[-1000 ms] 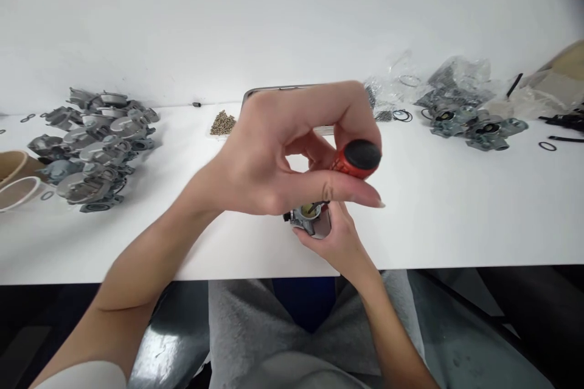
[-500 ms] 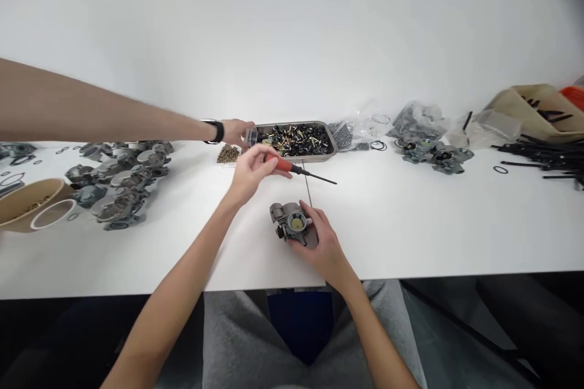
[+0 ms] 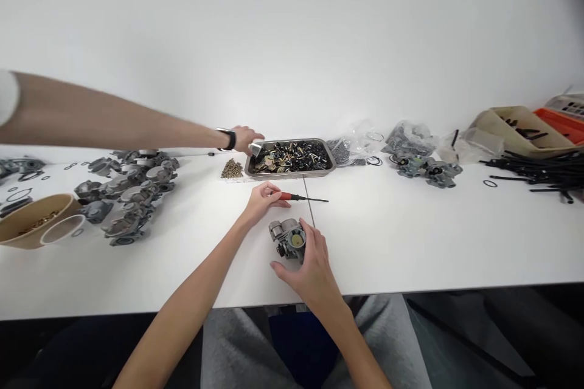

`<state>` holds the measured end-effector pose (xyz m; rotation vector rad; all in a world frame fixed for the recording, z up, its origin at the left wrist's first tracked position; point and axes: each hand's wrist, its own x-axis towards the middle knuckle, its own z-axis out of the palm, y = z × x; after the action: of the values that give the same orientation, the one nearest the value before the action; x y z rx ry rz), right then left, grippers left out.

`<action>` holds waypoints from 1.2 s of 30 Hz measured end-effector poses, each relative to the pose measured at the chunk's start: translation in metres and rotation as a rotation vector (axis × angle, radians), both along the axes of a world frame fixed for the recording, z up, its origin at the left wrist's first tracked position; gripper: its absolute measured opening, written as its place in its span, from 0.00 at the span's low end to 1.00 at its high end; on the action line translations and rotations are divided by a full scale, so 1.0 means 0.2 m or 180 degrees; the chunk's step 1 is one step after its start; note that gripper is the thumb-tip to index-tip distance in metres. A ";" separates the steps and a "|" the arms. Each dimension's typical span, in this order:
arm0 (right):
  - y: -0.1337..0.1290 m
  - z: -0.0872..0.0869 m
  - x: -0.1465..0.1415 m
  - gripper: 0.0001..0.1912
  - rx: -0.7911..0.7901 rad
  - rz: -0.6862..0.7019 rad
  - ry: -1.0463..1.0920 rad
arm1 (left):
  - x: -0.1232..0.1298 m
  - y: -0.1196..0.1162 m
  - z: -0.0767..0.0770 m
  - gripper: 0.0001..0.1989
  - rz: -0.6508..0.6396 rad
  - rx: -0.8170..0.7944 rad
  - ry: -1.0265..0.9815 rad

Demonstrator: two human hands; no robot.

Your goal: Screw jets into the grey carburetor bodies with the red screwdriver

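Observation:
My left hand (image 3: 264, 202) is closed around the red handle of a screwdriver (image 3: 298, 197). Its dark shaft points right, low over the white table. Nearer to me a grey metal carburetor (image 3: 288, 238) stands on the tabletop, its round bore facing me. My right hand (image 3: 314, 264) curls round the carburetor's right side, with the thumb in front at its lower edge. Part of that side is hidden behind the fingers. Another person's hand (image 3: 246, 138), with a black wristband, reaches from the left with a clear cup (image 3: 255, 148) over a metal tray (image 3: 292, 175).
The tray holds small black and brass parts, beside a pile of brass pieces (image 3: 232, 168). Several carburetors (image 3: 132, 194) and a tan tub (image 3: 34, 225) stand left. Right are plastic bags (image 3: 410, 137), two more carburetors (image 3: 424, 168), black rods (image 3: 538, 170) and a beige bin (image 3: 524, 127).
My left hand has lowered the screwdriver toward the table. The right thumb has shifted leftward along the carburetor's front. The other person's cup has tilted over the tray. My view has tipped upward slightly.

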<state>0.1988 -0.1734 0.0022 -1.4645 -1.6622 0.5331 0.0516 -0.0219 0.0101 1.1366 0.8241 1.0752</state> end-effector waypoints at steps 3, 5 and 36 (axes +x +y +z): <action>0.04 0.00 -0.03 0.39 0.0077 -0.0295 0.0146 | 0.00 0.02 -0.02 0.19 0.0006 -0.0028 0.0002; 0.06 0.03 -0.01 0.36 -0.0156 -0.0235 0.0310 | 0.00 0.03 -0.03 0.19 0.0040 -0.0038 0.0034; 0.58 0.08 1.69 0.38 0.0093 -0.2375 -0.0467 | -0.02 0.04 -0.03 0.17 -0.0040 -0.0093 0.0231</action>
<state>0.5361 -0.0567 0.0178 -1.9807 -1.0887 -0.0155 0.0470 -0.0145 0.0038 1.1602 0.8857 1.0133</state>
